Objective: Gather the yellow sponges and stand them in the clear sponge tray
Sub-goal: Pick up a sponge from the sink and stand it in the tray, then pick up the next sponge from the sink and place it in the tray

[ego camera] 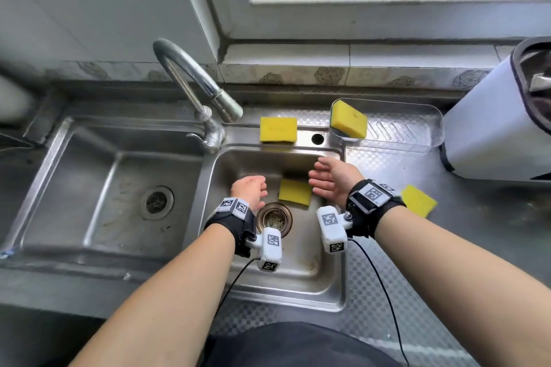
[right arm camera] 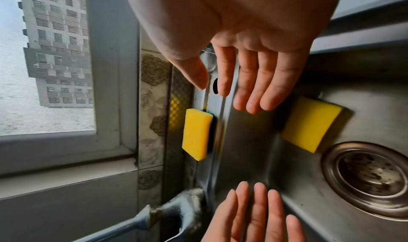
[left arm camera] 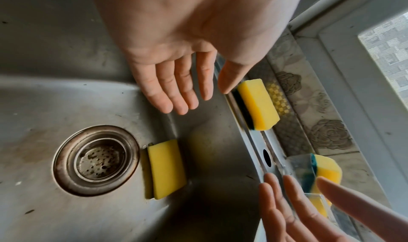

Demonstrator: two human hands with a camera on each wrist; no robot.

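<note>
A person stands at a steel double sink (ego camera: pixel 334 286) under a window, both forearms reaching over the smaller right-hand basin. The left hand (ego camera: pixel 250 190) and right hand (ego camera: pixel 334 180) hover apart above the basin, palms turned toward each other, fingers (left arm camera: pixel 176 88) straight and relaxed, grasping nothing. Between the two hands, on the basin floor just beside the round drain strainer (ego camera: pixel 273 218), lies one yellow sponge (ego camera: pixel 295 191), flat, untouched by either hand. A second sponge (ego camera: pixel 278 129) lies flat on the sink's back ledge, between the curved tap (ego camera: pixel 193 80) and a small round hole in the ledge. A third sponge (ego camera: pixel 348 119), yellow with a dark scouring layer, stands tilted at the left end of the clear sponge tray (ego camera: pixel 417 134), which sits on the worktop (ego camera: pixel 477 217) behind and to the right of the basin. A fourth sponge (ego camera: pixel 419 200) lies on the worktop just beyond the right wrist. A white container (ego camera: pixel 489 125) with a dark rim stands at the far right.
</note>
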